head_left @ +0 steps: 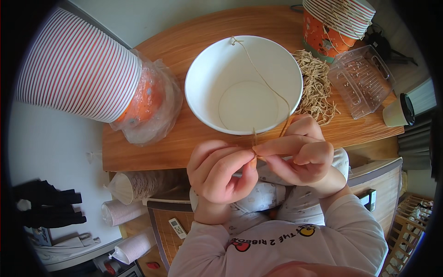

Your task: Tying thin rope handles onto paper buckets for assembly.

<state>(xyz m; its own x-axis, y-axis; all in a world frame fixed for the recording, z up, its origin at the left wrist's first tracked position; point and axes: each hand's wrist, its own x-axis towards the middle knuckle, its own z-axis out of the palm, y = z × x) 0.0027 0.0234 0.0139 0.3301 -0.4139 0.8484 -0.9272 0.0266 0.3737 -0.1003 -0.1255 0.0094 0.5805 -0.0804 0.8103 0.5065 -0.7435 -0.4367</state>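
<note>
One white bowl (243, 85), two hands, one clear plastic tray (362, 81), one remote (177, 228).

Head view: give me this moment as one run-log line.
left hand: pinching twine | right hand: pinching twine | twine: tied at far rim of bowl, crosses it | bowl: empty, on table

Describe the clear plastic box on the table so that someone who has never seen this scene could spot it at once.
On the round wooden table, look right of the large white paper bowl, past the loose heap of tan twine. There lies a clear rectangular plastic box just below the stack of orange paper cups; it alone is see-through.
</note>
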